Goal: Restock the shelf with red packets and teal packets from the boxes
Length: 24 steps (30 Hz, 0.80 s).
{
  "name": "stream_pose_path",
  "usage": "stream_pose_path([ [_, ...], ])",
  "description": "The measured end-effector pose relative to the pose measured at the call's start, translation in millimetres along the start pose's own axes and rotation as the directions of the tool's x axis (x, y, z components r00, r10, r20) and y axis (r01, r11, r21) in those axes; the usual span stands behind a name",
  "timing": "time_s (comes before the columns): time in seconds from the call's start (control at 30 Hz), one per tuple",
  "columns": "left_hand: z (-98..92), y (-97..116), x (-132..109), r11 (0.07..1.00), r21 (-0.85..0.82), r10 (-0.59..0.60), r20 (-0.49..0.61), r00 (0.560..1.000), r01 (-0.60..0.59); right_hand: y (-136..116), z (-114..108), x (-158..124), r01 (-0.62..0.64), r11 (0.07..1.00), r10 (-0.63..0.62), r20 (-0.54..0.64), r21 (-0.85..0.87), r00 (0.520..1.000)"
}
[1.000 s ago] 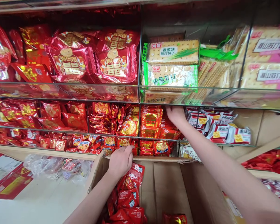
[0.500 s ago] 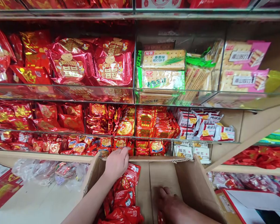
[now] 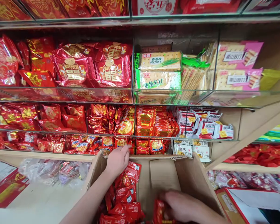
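An opened cardboard box (image 3: 198,186) stands against the shelf front, with shiny red snack packets (image 3: 127,194) heaped along its left side. My left hand (image 3: 118,160) is closed over the box's far rim, its fingertips close to the lowest shelf row. Low inside the box, my right hand (image 3: 177,203) is somewhat blurred, with its fingers closed at a red snack packet (image 3: 159,210). Part of that packet is hidden behind the fingers. Bare cardboard shows on the box floor between the heap and the right wall.
Glass-fronted shelves (image 3: 100,95) hold red packets, green-wrapped crackers (image 3: 160,79) and white biscuit packs (image 3: 206,129). A slanted wooden brace (image 3: 242,141) crosses at the right. Clear plastic bags (image 3: 40,171) lie lower left; a red-edged box (image 3: 259,202) stands lower right.
My right hand has moved toward me and slightly right, and a red packet now shows at its fingers. My left hand stays at the rim. The view has shifted slightly.
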<state>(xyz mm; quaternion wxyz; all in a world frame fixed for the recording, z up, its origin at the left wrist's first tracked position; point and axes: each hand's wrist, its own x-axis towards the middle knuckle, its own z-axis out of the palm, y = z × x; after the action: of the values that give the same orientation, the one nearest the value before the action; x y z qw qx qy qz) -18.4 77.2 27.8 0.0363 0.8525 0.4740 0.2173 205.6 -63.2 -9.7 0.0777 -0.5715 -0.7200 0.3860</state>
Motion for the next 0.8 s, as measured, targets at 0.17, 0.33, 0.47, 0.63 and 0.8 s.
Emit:
stream_pose_path([
  [0.17, -18.9, 31, 4, 0.831, -0.556, -0.005, 0.009, 1.000, 0.009, -46, -66, 0, 0.152, 0.985, -0.137, -0.154, 0.085, 0.978],
  [0.33, -17.6, 68, 4, 0.717, -0.697, 0.133, 0.155, 0.979, 0.014, -51, -73, 25, 0.319, 0.914, -0.206, -0.387, 0.252, 0.898],
  [0.47, 10.2, 72, -2, 0.559, -0.817, -0.098, 0.107, 0.989, 0.144, -42, -48, 43, 0.274, 0.851, 0.097, -0.648, 0.448, 0.756],
  [0.63, 34.7, 73, -12, 0.339, -0.915, -0.258, 0.133, 0.957, 0.218, -39, -36, 52, 0.155, 0.934, 0.177, -0.796, 0.320, 0.579],
  [0.8, 35.4, 78, -15, 0.289, -0.931, -0.327, 0.124, 0.937, 0.225, -38, -32, 55, 0.233, 0.901, 0.194, -0.821, 0.365, 0.537],
])
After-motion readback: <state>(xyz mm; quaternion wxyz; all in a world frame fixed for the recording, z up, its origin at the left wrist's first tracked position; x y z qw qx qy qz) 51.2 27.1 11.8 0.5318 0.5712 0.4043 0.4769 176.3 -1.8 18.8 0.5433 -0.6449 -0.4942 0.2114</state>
